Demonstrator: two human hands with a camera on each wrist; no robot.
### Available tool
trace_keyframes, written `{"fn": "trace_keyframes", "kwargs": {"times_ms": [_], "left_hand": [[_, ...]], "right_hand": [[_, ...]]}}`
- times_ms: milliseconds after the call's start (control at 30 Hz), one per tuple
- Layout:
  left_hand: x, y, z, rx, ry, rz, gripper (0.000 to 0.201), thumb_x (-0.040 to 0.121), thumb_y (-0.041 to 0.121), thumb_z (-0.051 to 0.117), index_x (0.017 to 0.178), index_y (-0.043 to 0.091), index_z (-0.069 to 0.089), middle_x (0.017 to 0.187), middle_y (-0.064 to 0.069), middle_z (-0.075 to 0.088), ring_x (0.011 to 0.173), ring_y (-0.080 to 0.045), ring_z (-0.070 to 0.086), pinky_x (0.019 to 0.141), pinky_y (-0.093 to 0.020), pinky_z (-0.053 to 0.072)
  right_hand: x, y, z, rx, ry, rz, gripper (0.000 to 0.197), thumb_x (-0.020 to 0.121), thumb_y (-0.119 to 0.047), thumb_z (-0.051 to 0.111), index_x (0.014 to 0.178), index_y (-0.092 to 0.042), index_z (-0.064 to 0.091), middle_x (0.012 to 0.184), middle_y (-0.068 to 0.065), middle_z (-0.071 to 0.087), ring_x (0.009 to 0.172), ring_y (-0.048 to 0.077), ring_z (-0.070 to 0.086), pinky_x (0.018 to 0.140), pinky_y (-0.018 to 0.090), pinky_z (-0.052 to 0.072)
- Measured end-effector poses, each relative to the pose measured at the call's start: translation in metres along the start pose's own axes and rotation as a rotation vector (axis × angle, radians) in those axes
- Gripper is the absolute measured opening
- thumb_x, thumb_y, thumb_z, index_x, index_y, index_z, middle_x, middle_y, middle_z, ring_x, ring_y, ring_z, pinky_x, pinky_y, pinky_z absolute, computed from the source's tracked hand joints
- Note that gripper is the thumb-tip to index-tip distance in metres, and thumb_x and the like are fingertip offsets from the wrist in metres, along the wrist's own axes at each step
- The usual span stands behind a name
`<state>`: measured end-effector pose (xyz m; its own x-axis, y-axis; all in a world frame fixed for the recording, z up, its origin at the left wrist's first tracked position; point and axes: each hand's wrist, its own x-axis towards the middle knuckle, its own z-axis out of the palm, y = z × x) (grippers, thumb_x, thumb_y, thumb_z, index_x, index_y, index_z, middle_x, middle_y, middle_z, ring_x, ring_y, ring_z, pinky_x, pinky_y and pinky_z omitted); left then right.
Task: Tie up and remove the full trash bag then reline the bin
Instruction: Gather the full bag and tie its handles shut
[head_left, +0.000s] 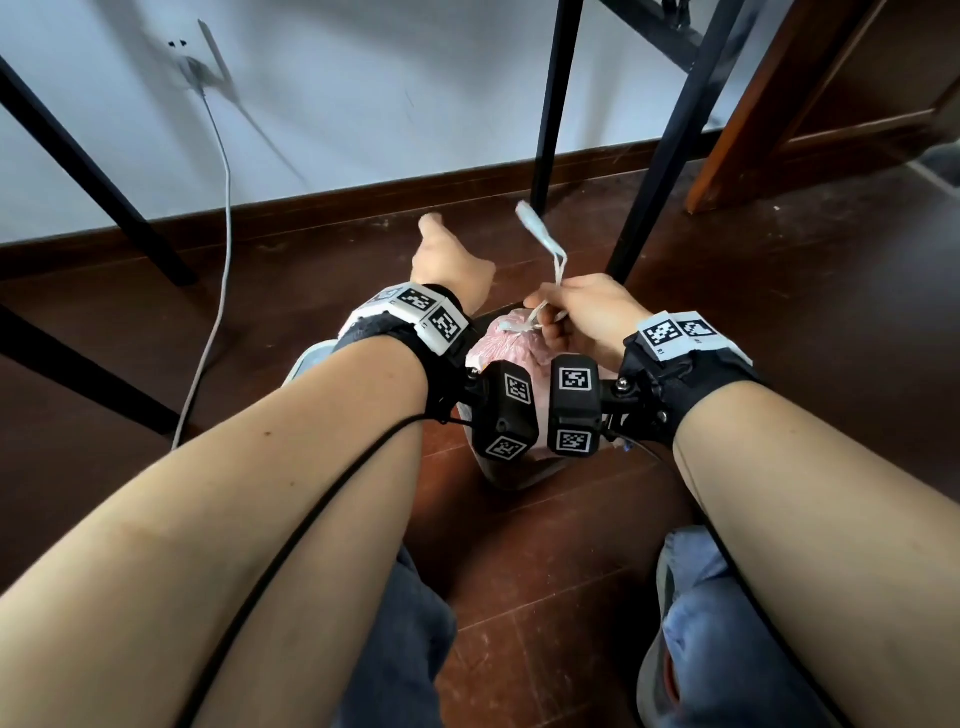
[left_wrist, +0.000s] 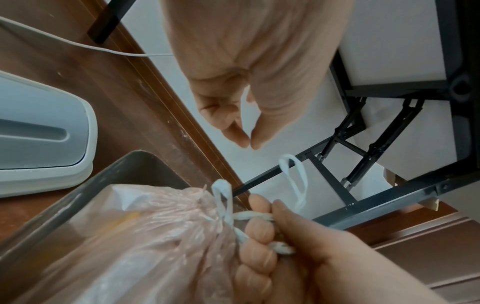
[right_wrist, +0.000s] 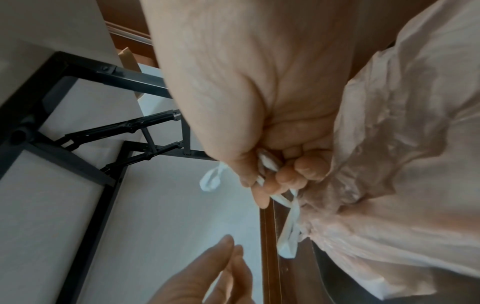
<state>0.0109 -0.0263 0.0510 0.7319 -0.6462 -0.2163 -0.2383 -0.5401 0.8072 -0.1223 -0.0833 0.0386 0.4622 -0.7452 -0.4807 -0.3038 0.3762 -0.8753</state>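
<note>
A pink trash bag (head_left: 511, 344), gathered at the neck, sits in a dark bin (head_left: 511, 475) on the wooden floor. My right hand (head_left: 558, 317) grips the white drawstring (head_left: 545, 234) just above the neck; one loop sticks up past the fingers. The right wrist view shows the fingers (right_wrist: 285, 176) curled round the drawstring (right_wrist: 288, 232) beside the bag (right_wrist: 402, 164). My left hand (head_left: 449, 254) hovers beyond the bag and holds nothing. In the left wrist view its thumb and finger tips nearly meet above the loop (left_wrist: 293, 179).
The bin's grey-white lid (left_wrist: 39, 133) lies on the floor to the left of the bin rim (left_wrist: 124, 164). Black table legs (head_left: 545, 104) stand close behind the bag. A white cable (head_left: 223, 208) hangs down the wall. My knees are at the bottom.
</note>
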Motion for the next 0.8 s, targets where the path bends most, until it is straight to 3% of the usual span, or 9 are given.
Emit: {"fn": "trace_keyframes", "kwargs": {"times_ms": [67, 100, 200, 367, 500, 633, 800], "left_hand": [[-0.003, 0.002, 0.000, 0.031, -0.195, -0.020, 0.017, 0.082, 0.010, 0.064, 0.098, 0.006, 0.061, 0.078, -0.007, 0.066, 0.066, -0.020, 0.058, 0.054, -0.024, 0.046], [-0.005, 0.000, 0.002, 0.039, -0.328, -0.029, 0.011, 0.081, 0.009, 0.065, 0.088, 0.001, 0.066, 0.074, -0.008, 0.064, 0.062, -0.019, 0.055, 0.051, -0.023, 0.042], [-0.011, -0.004, 0.006, 0.042, -0.559, -0.008, 0.025, 0.078, 0.008, 0.068, 0.099, -0.004, 0.071, 0.084, -0.012, 0.065, 0.072, -0.019, 0.058, 0.051, -0.022, 0.039], [-0.011, -0.005, 0.008, -0.032, -0.553, 0.021, 0.009, 0.076, 0.010, 0.075, 0.083, 0.015, 0.074, 0.078, -0.010, 0.063, 0.057, -0.010, 0.051, 0.051, -0.019, 0.037], [-0.009, -0.010, 0.007, -0.037, -0.572, -0.029, 0.009, 0.078, 0.012, 0.072, 0.075, 0.005, 0.074, 0.068, -0.012, 0.059, 0.051, -0.015, 0.043, 0.050, -0.025, 0.032], [-0.010, -0.006, 0.009, 0.055, -0.524, -0.015, 0.022, 0.082, 0.017, 0.067, 0.089, -0.003, 0.073, 0.073, -0.012, 0.061, 0.053, -0.015, 0.043, 0.052, -0.025, 0.036], [-0.013, 0.003, 0.013, 0.225, -0.477, 0.083, 0.024, 0.087, 0.016, 0.062, 0.101, 0.001, 0.074, 0.064, -0.001, 0.058, 0.053, -0.010, 0.046, 0.062, -0.021, 0.044]], "right_hand": [[0.000, 0.000, 0.000, 0.004, 0.014, -0.008, 0.026, 0.095, -0.006, 0.050, 0.072, -0.002, 0.062, 0.055, 0.007, 0.045, 0.043, 0.015, 0.039, 0.036, 0.018, 0.040], [0.001, 0.001, 0.000, -0.006, 0.017, -0.015, 0.027, 0.095, -0.007, 0.049, 0.072, -0.003, 0.062, 0.055, 0.006, 0.045, 0.044, 0.016, 0.039, 0.037, 0.019, 0.040], [0.003, 0.001, 0.001, -0.045, 0.012, -0.036, 0.028, 0.095, -0.009, 0.048, 0.073, -0.005, 0.063, 0.056, 0.005, 0.045, 0.048, 0.015, 0.039, 0.047, 0.025, 0.037], [0.002, 0.000, -0.001, -0.053, 0.001, -0.048, 0.025, 0.095, -0.008, 0.049, 0.074, -0.005, 0.064, 0.056, 0.004, 0.044, 0.045, 0.013, 0.040, 0.045, 0.022, 0.034], [0.001, 0.000, -0.002, -0.042, -0.001, -0.052, 0.018, 0.095, -0.009, 0.051, 0.082, -0.003, 0.062, 0.056, 0.003, 0.044, 0.048, 0.012, 0.039, 0.047, 0.024, 0.033], [0.002, 0.000, -0.002, -0.028, 0.019, -0.066, 0.020, 0.094, -0.013, 0.054, 0.075, -0.007, 0.054, 0.059, 0.006, 0.045, 0.048, 0.015, 0.040, 0.047, 0.024, 0.031], [0.007, -0.004, -0.002, -0.080, 0.174, -0.078, 0.024, 0.092, -0.016, 0.054, 0.070, -0.006, 0.053, 0.056, 0.007, 0.051, 0.043, 0.017, 0.045, 0.044, 0.024, 0.035]]}}
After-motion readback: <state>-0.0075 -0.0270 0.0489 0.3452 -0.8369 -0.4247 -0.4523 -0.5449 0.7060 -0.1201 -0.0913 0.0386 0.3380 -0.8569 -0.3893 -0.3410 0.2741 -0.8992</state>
